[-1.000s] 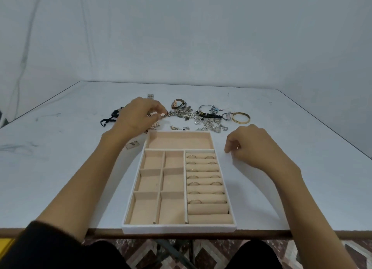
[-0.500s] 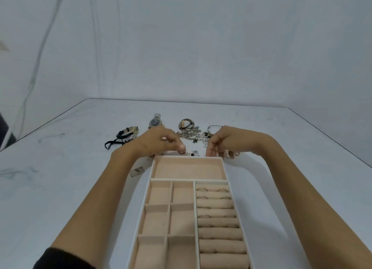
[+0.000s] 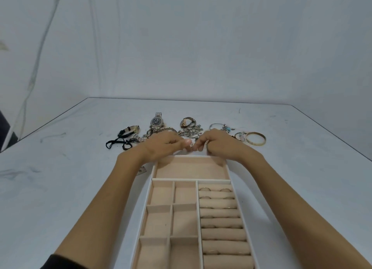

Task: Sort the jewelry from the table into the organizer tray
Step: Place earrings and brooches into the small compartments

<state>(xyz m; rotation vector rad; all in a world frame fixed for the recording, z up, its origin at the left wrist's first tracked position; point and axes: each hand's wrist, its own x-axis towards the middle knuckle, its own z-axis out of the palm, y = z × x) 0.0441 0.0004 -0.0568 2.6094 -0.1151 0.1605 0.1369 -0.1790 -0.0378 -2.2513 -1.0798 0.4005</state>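
Observation:
The beige organizer tray [image 3: 229,173] lies in front of me, with several rings [image 3: 205,188] tucked into its roll slots on the right. Just past its far rim my left hand [image 3: 165,146] and my right hand [image 3: 217,145] meet fingertip to fingertip, and both pinch a small silver jewelry piece [image 3: 191,145] between them. What that piece is stays too small to tell. Behind the hands a pile of silver chains [image 3: 191,132] lies on the table.
Along the far side of the white table [image 3: 60,178] lie a black-strap watch [image 3: 128,131], a steel watch [image 3: 156,121], a small gold watch [image 3: 187,122], a beaded bracelet [image 3: 226,127] and a gold bangle [image 3: 256,138]. A small tag [image 3: 142,170] lies left of the tray.
My right hand left the table beside the tray and moved up to the jewelry pile, meeting my left hand. Both hands drew together over the tray's far rim. My view tilted up.

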